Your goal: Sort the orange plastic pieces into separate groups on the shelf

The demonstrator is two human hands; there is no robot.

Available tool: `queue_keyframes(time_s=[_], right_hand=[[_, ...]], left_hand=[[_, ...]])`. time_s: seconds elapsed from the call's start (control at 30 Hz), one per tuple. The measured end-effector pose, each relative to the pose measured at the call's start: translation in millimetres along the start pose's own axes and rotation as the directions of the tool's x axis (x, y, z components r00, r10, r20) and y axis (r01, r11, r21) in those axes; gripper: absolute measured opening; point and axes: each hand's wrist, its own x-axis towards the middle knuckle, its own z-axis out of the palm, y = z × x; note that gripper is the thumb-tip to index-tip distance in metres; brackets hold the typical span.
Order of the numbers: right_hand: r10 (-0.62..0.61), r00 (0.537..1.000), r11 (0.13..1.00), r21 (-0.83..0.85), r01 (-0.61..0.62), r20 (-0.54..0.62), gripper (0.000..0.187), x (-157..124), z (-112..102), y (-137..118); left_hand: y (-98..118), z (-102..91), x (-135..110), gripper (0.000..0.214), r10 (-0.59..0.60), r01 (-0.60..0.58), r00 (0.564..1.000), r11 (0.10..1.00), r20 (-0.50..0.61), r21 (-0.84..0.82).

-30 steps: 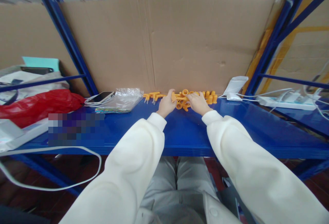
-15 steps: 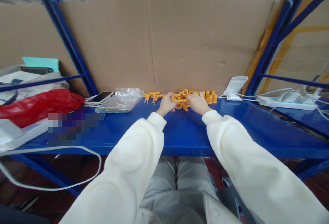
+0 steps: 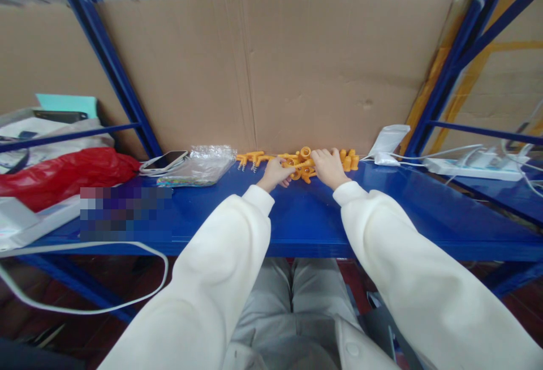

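Note:
A pile of small orange plastic parts [image 3: 302, 162] lies at the back of a blue shelf [image 3: 297, 217], against a cardboard wall. My left hand [image 3: 275, 173] rests at the left side of the pile, its fingers curled and pinching an orange part. My right hand [image 3: 330, 167] lies over the pile's right side, fingers bent down on the parts. More orange pieces [image 3: 251, 159] stretch out to the left, and short orange tubes [image 3: 350, 160] stand to the right. Both arms wear white sleeves.
Left on the shelf lie a clear plastic bag [image 3: 202, 167], a phone [image 3: 166, 160], a red bag [image 3: 63, 173] and a white cable [image 3: 85, 308]. At right are a white pouch [image 3: 389, 139] and a power strip [image 3: 473, 170] with cables. Blue rack posts [image 3: 114, 76] flank the cardboard [image 3: 318, 70].
My left hand drew back slightly toward me and closed on an orange part. My right hand shifted a little farther back over the pile.

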Motion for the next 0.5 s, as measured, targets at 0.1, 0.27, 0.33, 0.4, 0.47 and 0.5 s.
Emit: queue_keyframes(time_s=[0.1,0.27,0.33,0.4,0.47,0.5], right_hand=[[-0.011,1.000,1.000,-0.014,0.011,-0.029,0.035,0.8,1.0,0.3],[-0.039,0.997,0.999,-0.036,0.037,-0.062,0.036,2.2,0.6,1.2],[-0.047,0.995,0.998,-0.040,0.043,-0.088,0.037,2.8,1.7,2.3],[-0.050,0.991,0.998,-0.045,0.045,-0.127,0.037,3.3,3.4,3.6],[-0.045,0.987,0.998,-0.047,0.038,-0.157,0.037,3.5,4.7,4.8],[-0.040,0.986,0.998,-0.047,0.032,-0.165,0.037,3.5,4.9,5.3]], left_hand=[[1.7,-0.5,-2.1,0.042,-0.019,0.019,1.000,1.000,0.024,-0.011],[2.8,-2.8,-4.1,0.021,-0.082,0.089,0.993,0.993,0.089,-0.083],[2.0,-3.7,-3.6,0.014,-0.074,0.088,0.990,0.989,0.118,-0.119],[1.4,-4.2,-2.4,0.018,-0.074,0.093,0.989,0.985,0.130,-0.143],[1.3,-4.4,-0.7,0.020,-0.099,0.119,0.985,0.982,0.139,-0.149],[1.3,-4.6,0.4,0.020,-0.113,0.136,0.983,0.979,0.146,-0.155]])
